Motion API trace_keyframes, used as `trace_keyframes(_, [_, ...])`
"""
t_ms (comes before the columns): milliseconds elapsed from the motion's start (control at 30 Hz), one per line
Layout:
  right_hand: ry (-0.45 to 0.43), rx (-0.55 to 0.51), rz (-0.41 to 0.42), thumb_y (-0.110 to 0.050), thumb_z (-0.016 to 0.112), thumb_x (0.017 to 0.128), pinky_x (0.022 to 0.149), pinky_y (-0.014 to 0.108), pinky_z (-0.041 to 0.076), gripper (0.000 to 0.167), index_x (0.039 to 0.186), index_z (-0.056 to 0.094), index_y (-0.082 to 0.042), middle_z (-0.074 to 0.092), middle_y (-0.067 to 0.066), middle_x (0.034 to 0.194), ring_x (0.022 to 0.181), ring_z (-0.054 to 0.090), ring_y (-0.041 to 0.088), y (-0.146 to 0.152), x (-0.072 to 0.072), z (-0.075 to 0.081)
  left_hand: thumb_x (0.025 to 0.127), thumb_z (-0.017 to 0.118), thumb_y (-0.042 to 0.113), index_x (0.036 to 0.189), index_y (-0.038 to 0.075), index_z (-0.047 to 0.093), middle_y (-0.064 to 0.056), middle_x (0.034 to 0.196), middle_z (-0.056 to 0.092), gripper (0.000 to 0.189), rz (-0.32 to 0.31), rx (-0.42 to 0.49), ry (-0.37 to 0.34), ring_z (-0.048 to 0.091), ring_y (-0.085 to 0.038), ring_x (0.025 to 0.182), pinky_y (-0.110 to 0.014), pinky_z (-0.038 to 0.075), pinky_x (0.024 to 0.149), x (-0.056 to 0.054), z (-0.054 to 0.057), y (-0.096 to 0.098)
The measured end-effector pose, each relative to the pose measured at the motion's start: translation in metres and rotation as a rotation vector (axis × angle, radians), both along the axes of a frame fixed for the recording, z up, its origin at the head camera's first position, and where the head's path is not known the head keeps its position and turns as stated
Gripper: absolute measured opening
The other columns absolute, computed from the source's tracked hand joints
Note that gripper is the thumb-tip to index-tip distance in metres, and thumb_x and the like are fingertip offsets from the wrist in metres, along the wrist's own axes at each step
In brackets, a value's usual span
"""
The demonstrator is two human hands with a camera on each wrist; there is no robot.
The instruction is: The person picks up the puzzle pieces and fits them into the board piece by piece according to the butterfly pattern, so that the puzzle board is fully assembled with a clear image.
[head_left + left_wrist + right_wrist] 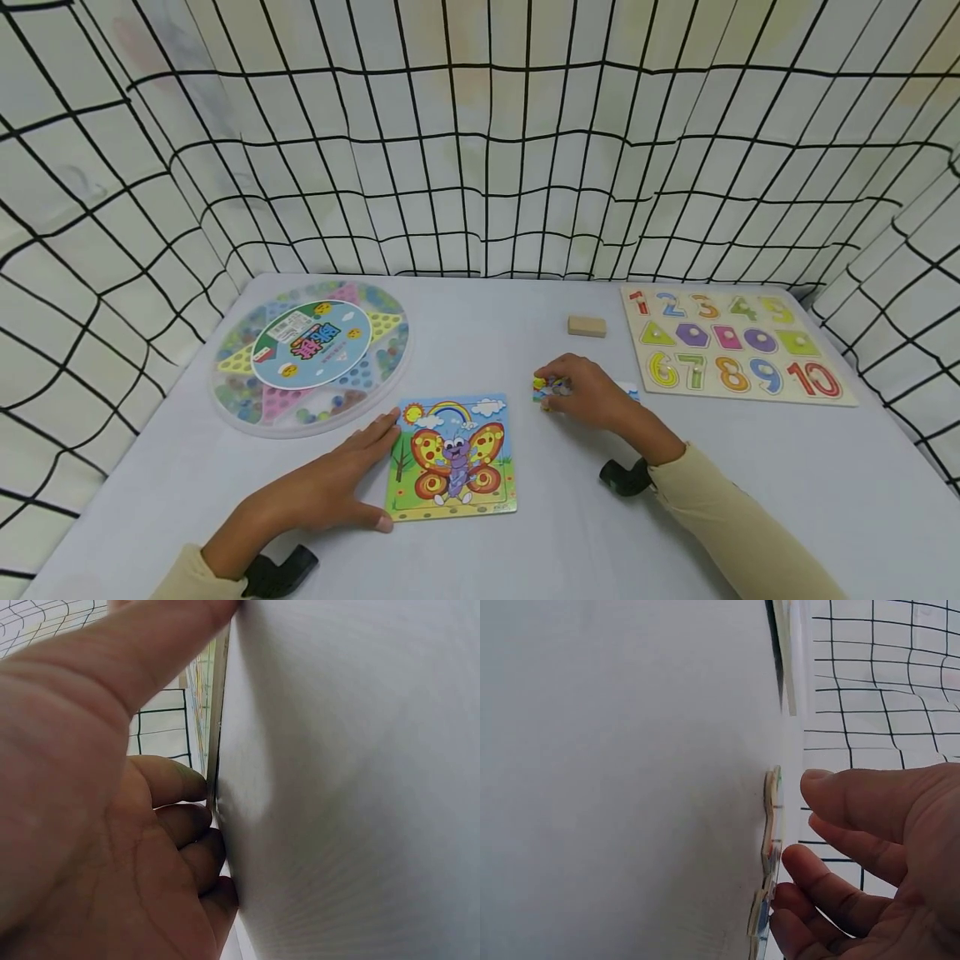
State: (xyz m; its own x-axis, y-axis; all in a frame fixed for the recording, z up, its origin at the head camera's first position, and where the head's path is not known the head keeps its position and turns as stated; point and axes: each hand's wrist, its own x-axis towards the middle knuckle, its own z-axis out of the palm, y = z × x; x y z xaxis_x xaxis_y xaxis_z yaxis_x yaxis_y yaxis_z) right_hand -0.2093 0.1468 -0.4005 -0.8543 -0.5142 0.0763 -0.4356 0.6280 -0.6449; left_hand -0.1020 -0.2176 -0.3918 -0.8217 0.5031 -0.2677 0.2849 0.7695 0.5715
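A square butterfly jigsaw puzzle (457,458) lies flat on the white table, its picture showing a rainbow and a sun. My left hand (322,487) rests along its left edge, fingertips by the upper corner and thumb by the lower one. To the right of the puzzle, my right hand (592,396) is over several loose puzzle pieces (551,387), partly covering them. In the right wrist view, puzzle pieces (769,821) lie on the table; fingertips (784,926) touch or nearly touch them, while the thumb stands apart.
A round Chinese checkers board (311,358) with marbles under its clear cover lies at the left. At the right is a wooden number and shape board (738,343). A small wooden block (587,326) sits behind my right hand. Black netting (487,167) over white cloth surrounds the table.
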Motion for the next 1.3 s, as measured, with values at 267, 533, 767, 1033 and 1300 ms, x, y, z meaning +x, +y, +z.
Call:
trace_keyframes(267, [0.034, 0.062, -0.023, -0.003, 0.076, 0.082, 0.096, 0.045, 0.046, 0.038, 0.119, 0.067, 0.001, 0.062, 0.014, 0.116, 0.11, 0.056, 0.031, -0.004, -0.002, -0.003, 0.072, 0.078, 0.056, 0.156, 0.008, 0.02, -0.001, 0.163, 0.002, 0.112, 0.003, 0.003, 0.001, 0.006, -0.038, 0.146, -0.058, 0.019, 0.112, 0.0, 0.0, 0.0])
trace_keyframes(533, [0.057, 0.105, -0.034, 0.0, 0.078, 0.08, 0.093, 0.044, 0.048, 0.042, 0.12, 0.066, 0.003, 0.062, 0.015, 0.113, 0.108, 0.055, 0.032, -0.009, -0.003, -0.003, 0.072, 0.078, 0.057, 0.156, 0.009, 0.02, 0.0, 0.163, 0.002, 0.112, 0.004, -0.003, 0.007, 0.006, -0.037, 0.146, -0.059, 0.02, 0.111, -0.001, -0.001, 0.0])
trace_keyframes(767, [0.066, 0.166, -0.061, -0.003, 0.078, 0.081, 0.09, 0.041, 0.049, 0.045, 0.123, 0.064, 0.004, 0.058, 0.013, 0.112, 0.107, 0.053, 0.03, -0.011, -0.002, -0.002, 0.072, 0.077, 0.057, 0.155, 0.006, 0.02, -0.003, 0.163, 0.003, 0.113, -0.004, 0.006, 0.01, 0.006, -0.038, 0.146, -0.059, 0.019, 0.111, -0.001, 0.0, 0.001])
trace_keyframes(1033, [0.071, 0.11, -0.085, 0.002, 0.072, 0.084, 0.083, 0.034, 0.051, 0.032, 0.116, 0.069, 0.0, 0.057, 0.006, 0.102, 0.094, 0.057, 0.019, -0.01, 0.003, 0.001, 0.072, 0.078, 0.057, 0.155, 0.006, 0.021, -0.003, 0.163, 0.004, 0.113, 0.007, -0.001, 0.006, 0.007, -0.038, 0.146, -0.059, 0.019, 0.111, 0.0, 0.0, 0.002])
trace_keyframes(1300, [0.078, 0.052, -0.099, 0.005, 0.07, 0.085, 0.078, 0.03, 0.053, 0.022, 0.106, 0.07, -0.002, 0.064, 0.003, 0.097, 0.088, 0.058, 0.017, -0.009, 0.005, 0.007, 0.072, 0.079, 0.056, 0.155, 0.006, 0.021, -0.003, 0.163, 0.004, 0.113, 0.007, -0.008, 0.006, 0.007, -0.038, 0.146, -0.059, 0.019, 0.111, 0.0, 0.001, 0.002])
